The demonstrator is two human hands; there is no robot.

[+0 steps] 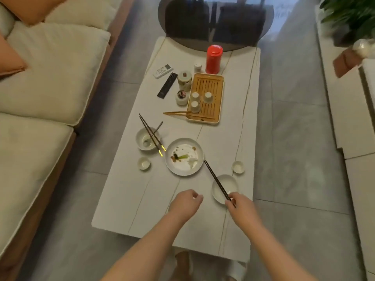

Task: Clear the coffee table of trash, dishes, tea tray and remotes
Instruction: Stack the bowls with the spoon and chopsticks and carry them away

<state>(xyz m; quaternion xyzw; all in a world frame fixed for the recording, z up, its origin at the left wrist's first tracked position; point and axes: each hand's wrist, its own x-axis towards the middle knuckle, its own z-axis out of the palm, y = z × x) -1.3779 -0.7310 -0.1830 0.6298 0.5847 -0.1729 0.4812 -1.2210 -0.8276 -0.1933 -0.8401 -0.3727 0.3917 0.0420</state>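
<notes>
Fingers [231,200] of right hand [242,207] pinch 2 chopsticks [216,179] over bowl [231,182]; left hand [185,202] curled, holding nothing.

The head camera looks steeply down (from standing height) along the coffee table [129,201], near end closest.

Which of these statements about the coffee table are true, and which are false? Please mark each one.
1. The right hand pinches a pair of chopsticks over a bowl. True.
2. The left hand holds the plate. False: it holds nothing, and the plate lies beyond it on the table.
3. Three small cups stand on the bamboo tea tray. True.
4. The red canister lies on its side. False: the red canister stands upright behind the tray.
5. Two remotes lie left of the tray. True.
</notes>
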